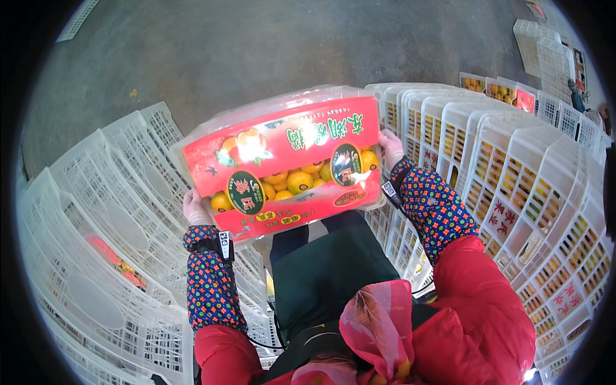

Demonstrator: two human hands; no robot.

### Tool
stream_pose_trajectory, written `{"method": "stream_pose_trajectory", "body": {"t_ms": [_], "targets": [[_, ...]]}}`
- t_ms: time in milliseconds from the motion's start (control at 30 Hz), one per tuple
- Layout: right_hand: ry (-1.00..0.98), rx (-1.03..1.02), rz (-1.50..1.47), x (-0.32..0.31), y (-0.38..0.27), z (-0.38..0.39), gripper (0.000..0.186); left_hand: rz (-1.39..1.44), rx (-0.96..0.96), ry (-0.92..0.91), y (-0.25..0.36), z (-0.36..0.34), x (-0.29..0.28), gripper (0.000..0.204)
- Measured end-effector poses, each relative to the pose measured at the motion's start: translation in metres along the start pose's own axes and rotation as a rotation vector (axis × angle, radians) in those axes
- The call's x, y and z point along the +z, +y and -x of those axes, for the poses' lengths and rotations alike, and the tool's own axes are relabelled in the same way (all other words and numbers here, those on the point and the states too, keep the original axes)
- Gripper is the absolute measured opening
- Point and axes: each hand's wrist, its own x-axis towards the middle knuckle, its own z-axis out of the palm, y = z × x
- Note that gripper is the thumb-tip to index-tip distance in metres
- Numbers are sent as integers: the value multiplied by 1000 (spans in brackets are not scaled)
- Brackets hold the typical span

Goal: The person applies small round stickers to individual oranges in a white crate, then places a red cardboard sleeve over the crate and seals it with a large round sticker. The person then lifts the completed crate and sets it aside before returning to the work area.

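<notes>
Between my two hands is a wide red carton of oranges (256, 149), held out in front of my body and tilted slightly, its left end lower. Its printed top has an open band across it, and yellow-orange fruit (300, 181) shows through. Clear plastic edges stick out around the carton. My left hand (194, 208) grips the left end, and my right hand (391, 149) grips the right end. Both hands wear pale gloves, and the fingertips are partly hidden behind the carton's ends.
Stacked white plastic crates (115, 186) rise on my left, with something red inside one. To my right stand stacks of white crates (507, 173) filled with oranges. Farther right, open cartons of fruit (500, 90) sit near more crates. Grey concrete floor (256, 51) lies ahead.
</notes>
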Motion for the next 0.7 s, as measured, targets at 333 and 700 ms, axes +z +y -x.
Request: {"method": "stream_pose_trajectory", "body": {"t_ms": [333,700], "targets": [[-22,24,-79,5,24,61,30,85,-142,9,-28,67,-61,20],[-60,-33,77,5,34,57,23,153,-159,-5,-20,68,-60,27]]}}
